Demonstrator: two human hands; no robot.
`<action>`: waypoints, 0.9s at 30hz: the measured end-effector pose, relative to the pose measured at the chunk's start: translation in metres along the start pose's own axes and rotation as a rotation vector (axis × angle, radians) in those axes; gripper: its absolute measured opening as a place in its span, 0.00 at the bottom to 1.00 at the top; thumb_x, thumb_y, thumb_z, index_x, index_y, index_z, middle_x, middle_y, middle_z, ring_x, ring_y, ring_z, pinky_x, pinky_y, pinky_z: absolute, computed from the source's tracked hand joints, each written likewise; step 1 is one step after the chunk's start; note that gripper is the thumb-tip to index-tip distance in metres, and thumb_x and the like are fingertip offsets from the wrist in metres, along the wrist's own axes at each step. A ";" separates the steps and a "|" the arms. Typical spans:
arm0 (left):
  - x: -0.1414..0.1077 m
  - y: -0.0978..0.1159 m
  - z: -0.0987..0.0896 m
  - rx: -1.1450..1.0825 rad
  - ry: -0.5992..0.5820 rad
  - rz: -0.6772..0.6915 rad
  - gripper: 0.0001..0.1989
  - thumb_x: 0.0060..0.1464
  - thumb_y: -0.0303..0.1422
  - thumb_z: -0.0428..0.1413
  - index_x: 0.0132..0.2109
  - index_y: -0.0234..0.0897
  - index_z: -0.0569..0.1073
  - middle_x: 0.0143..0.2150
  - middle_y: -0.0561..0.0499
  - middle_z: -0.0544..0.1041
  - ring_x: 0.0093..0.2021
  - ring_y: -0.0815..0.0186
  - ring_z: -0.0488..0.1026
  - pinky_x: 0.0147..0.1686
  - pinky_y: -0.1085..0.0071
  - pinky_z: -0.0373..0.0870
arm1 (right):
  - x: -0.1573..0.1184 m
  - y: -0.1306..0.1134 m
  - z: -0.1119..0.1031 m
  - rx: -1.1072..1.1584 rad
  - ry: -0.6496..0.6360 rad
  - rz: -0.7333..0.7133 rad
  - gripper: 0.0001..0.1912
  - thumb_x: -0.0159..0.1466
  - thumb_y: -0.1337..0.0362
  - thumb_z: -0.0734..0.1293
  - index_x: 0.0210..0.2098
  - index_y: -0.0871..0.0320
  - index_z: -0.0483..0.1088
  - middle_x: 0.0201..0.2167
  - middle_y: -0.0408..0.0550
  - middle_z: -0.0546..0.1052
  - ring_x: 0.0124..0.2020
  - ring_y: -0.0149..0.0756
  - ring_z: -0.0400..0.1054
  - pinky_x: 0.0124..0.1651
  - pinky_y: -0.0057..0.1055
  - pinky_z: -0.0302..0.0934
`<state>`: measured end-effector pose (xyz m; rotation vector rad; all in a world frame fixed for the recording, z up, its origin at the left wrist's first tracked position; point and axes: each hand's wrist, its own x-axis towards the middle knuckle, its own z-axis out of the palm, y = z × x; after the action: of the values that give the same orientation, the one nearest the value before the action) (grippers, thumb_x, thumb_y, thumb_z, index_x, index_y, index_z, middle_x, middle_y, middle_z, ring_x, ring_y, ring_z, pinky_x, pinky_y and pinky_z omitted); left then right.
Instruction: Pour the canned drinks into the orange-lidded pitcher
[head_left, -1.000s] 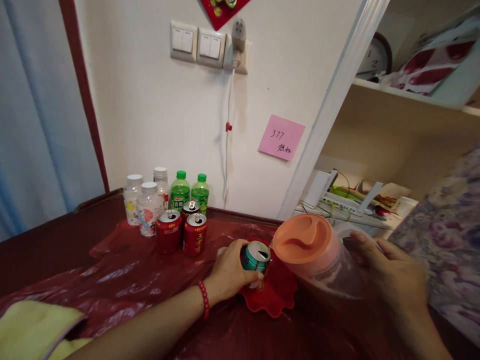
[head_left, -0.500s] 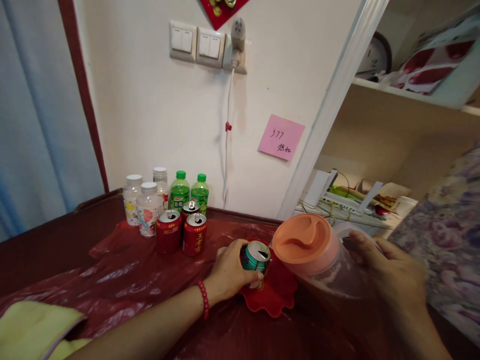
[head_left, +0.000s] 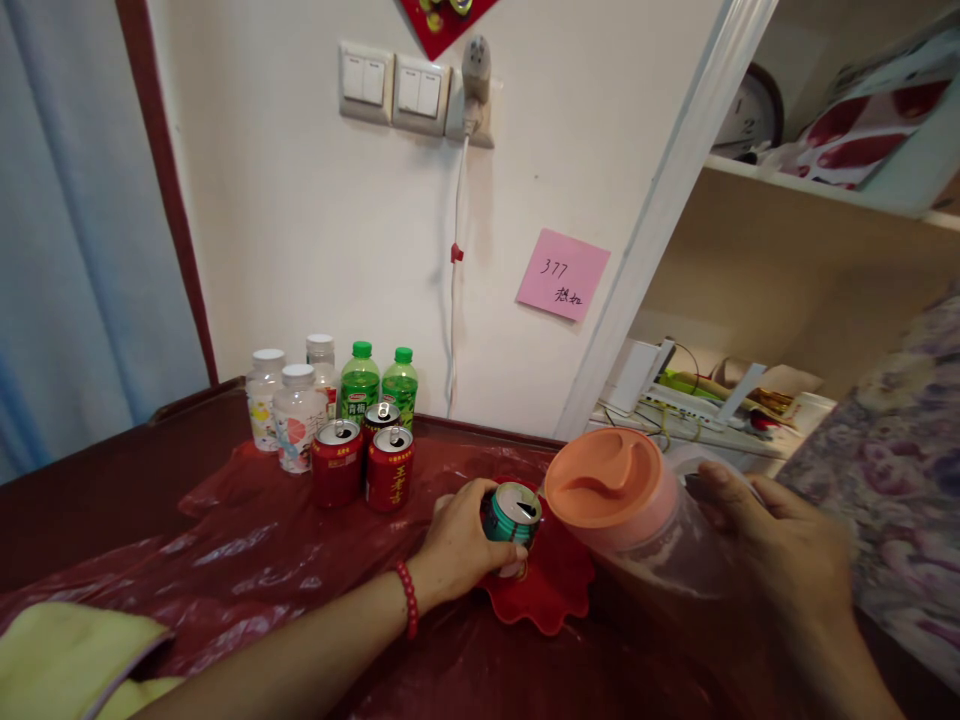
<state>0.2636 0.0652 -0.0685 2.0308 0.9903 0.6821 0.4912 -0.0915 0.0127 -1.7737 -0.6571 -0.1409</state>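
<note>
My left hand [head_left: 466,537] is wrapped round a teal drink can [head_left: 514,516], whose opened top faces up and leans slightly to the right. Under the can lies a red wavy-edged dish [head_left: 551,590]. My right hand [head_left: 780,540] grips the white handle of a clear pitcher [head_left: 660,555] with an orange lid [head_left: 604,480]. The pitcher is tipped to the left, its lid edge close beside the can's top. A thin stream between lid and can is too faint to be sure of. The lower part of the pitcher is dim and blurred.
Red cans [head_left: 389,470], clear jars with white lids [head_left: 298,420] and green bottles [head_left: 361,382] stand together at the back left. A yellow cloth [head_left: 75,655] lies front left on the red plastic sheet [head_left: 247,560]. Shelves [head_left: 817,190] rise on the right.
</note>
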 end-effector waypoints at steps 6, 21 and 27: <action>0.000 0.000 0.000 0.001 0.000 0.006 0.33 0.37 0.35 0.70 0.53 0.40 0.72 0.55 0.48 0.78 0.55 0.49 0.70 0.55 0.58 0.64 | 0.001 0.001 0.000 -0.005 0.005 0.005 0.27 0.52 0.37 0.71 0.23 0.56 0.71 0.18 0.39 0.63 0.24 0.32 0.55 0.23 0.28 0.48; 0.000 0.000 0.001 0.010 0.003 0.012 0.32 0.38 0.35 0.70 0.53 0.41 0.73 0.54 0.48 0.78 0.54 0.49 0.71 0.55 0.57 0.65 | -0.002 -0.005 0.001 -0.005 0.015 0.018 0.27 0.51 0.37 0.71 0.24 0.57 0.71 0.18 0.39 0.63 0.25 0.31 0.55 0.24 0.27 0.49; -0.001 0.000 0.000 0.005 0.001 0.006 0.32 0.38 0.36 0.70 0.53 0.41 0.73 0.54 0.48 0.78 0.54 0.50 0.71 0.55 0.57 0.66 | -0.001 -0.004 0.000 -0.018 0.004 0.003 0.27 0.52 0.38 0.71 0.23 0.57 0.71 0.17 0.39 0.63 0.24 0.31 0.56 0.23 0.27 0.50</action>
<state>0.2635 0.0646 -0.0687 2.0383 0.9878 0.6839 0.4887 -0.0915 0.0155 -1.7916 -0.6519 -0.1483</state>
